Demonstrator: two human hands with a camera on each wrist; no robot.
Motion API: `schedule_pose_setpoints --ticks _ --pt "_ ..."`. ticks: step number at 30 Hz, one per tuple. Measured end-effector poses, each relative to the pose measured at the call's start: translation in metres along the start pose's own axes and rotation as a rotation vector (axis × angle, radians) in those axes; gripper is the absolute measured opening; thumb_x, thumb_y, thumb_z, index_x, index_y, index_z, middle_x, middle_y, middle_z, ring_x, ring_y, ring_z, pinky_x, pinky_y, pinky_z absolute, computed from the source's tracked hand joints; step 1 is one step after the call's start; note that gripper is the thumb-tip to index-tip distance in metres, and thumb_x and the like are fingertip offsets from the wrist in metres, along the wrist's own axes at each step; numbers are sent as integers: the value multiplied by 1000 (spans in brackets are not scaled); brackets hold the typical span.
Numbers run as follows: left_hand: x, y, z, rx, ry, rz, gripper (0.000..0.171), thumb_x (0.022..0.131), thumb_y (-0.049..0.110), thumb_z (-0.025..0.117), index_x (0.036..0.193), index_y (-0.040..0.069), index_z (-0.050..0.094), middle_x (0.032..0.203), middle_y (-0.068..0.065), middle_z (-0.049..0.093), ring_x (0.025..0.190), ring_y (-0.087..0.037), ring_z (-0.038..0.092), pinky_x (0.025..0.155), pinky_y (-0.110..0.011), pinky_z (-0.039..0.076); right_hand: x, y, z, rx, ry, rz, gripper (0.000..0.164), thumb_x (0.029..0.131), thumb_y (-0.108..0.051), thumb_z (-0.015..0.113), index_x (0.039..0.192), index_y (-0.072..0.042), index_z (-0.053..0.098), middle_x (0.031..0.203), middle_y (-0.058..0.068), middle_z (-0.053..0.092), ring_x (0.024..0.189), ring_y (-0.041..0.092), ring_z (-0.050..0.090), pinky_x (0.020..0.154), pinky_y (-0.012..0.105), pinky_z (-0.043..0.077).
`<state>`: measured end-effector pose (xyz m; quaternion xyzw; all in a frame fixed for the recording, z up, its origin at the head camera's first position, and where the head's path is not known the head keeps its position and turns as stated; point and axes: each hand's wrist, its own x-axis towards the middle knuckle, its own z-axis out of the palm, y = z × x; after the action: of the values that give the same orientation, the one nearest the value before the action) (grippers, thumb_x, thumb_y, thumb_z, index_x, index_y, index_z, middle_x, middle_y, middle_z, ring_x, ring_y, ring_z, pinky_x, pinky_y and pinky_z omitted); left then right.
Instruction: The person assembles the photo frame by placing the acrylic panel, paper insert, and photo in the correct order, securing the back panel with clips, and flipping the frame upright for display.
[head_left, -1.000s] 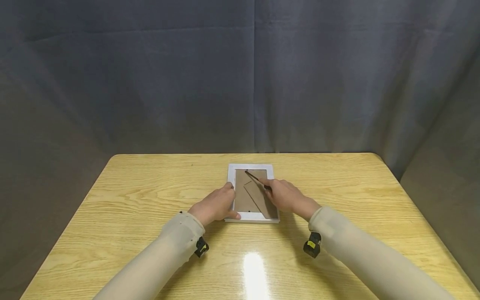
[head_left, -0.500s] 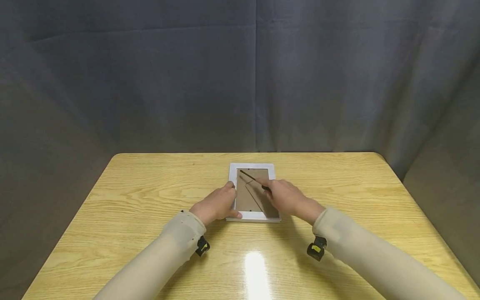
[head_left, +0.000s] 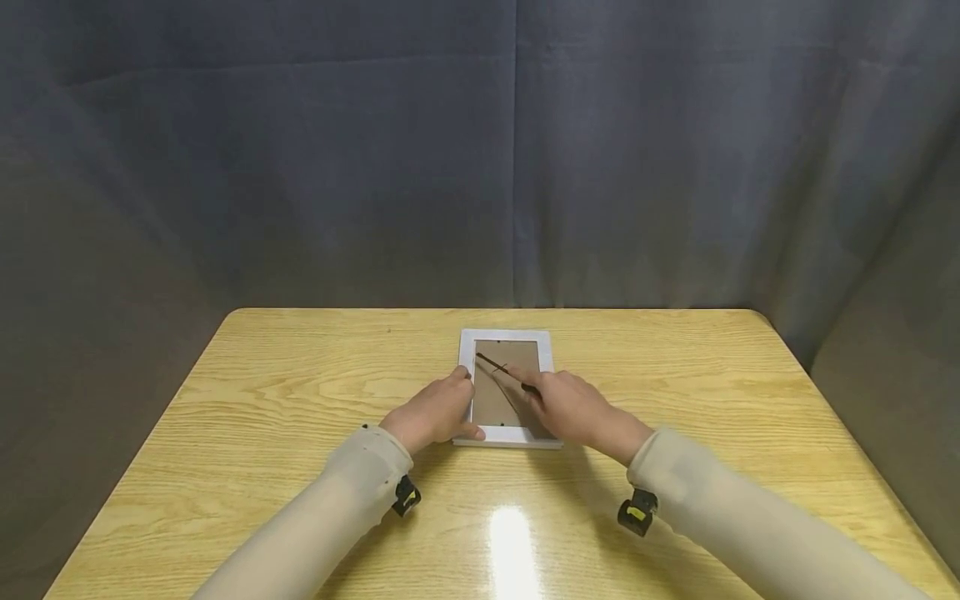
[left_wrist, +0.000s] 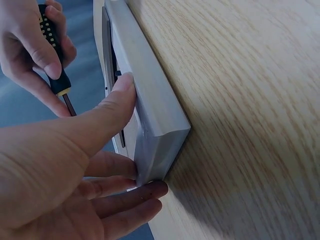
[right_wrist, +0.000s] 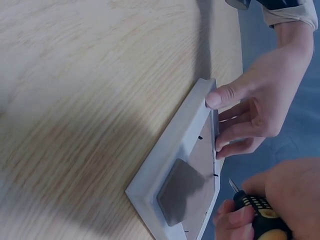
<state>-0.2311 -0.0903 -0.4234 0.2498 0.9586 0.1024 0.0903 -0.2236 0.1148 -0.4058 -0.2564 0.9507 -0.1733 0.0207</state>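
A white picture frame [head_left: 508, 435] lies on the table with its brown backing board [head_left: 491, 407] facing up. Small black tabs [right_wrist: 200, 137] stand along the board's edges, and a brown easel leg [right_wrist: 181, 192] rises from it. My left hand [head_left: 433, 408] grips the frame's near left corner, thumb on the near border and fingers along the left side. In my right hand [head_left: 576, 408] is a screwdriver [right_wrist: 260, 212] with a black and yellow handle, held over the board. Its shaft slants left, the tip right at the inner left edge in the head view.
The wooden table [head_left: 300, 367] extends around the frame on all sides. Grey curtains [head_left: 375, 167] hang behind it and at both sides. A wrist camera [head_left: 637, 512] is strapped under the right sleeve, another [head_left: 406, 496] under the left.
The screwdriver tip has gone from the tab at the board's far edge leftward, then nearer along the left inner edge. My left hand keeps its hold on the frame.
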Motion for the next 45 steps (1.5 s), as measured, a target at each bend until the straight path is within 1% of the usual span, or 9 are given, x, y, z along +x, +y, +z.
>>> schedule_pose_setpoints --ticks 4,6,14,17,22,25,29,36,45 --pt "-1 0 0 -2 6 2 48 72 40 75 94 -1 63 106 -12 51 72 -17 52 73 -30 50 1 -2 4 -23 -1 9 42 93 -15 52 135 -15 54 61 2 54 45 14 42 42 29 36" --pt "-1 0 0 -3 10 4 48 72 39 76 94 -1 63 105 -11 50 72 -17 52 72 -30 50 2 -3 6 -26 -4 17 42 93 -14 52 135 -15 55 59 2 52 46 14 42 42 29 36" --pt "-2 0 0 -15 3 3 46 73 39 75 92 0 62 104 -10 50 70 -16 52 69 -28 49 6 -5 9 -60 2 29 40 92 -12 53 132 -14 57 64 2 54 50 15 45 44 30 36" --pt "-1 0 1 -18 -2 2 45 73 40 75 91 0 62 104 -10 50 69 -16 52 68 -27 49 7 -6 10 -65 -4 30 39 92 -13 53 132 -14 58 64 1 54 51 15 44 44 30 36" --pt "-1 0 1 -13 -1 1 47 73 40 75 94 0 64 106 -11 50 71 -16 52 70 -28 49 8 -7 10 -78 -19 36 39 93 -13 53 132 -15 57 64 2 54 51 15 45 45 30 35" --pt "-1 1 0 -8 -4 0 48 73 40 75 96 0 64 108 -12 51 72 -16 52 72 -28 50 9 -8 10 -86 -27 39 39 93 -13 52 132 -15 57 67 3 57 53 16 46 45 30 37" --pt "0 1 0 -2 -4 -1 49 72 40 75 97 -1 64 107 -11 51 72 -16 53 73 -29 50 11 -8 8 -79 -46 39 40 93 -11 52 132 -14 57 73 6 60 54 16 47 45 30 37" --pt "-1 2 -1 12 2 2 49 72 40 76 96 -1 64 105 -11 51 71 -16 53 73 -29 51 12 -9 6 -48 -80 58 42 94 -11 51 135 -13 55 73 4 59 53 15 46 45 29 36" --pt "-1 2 -1 14 -4 -1 53 73 41 75 101 -2 64 106 -11 51 73 -16 52 73 -28 50 9 -4 13 -43 -72 65 45 93 -10 50 138 -15 52 61 4 51 48 15 41 41 28 32"
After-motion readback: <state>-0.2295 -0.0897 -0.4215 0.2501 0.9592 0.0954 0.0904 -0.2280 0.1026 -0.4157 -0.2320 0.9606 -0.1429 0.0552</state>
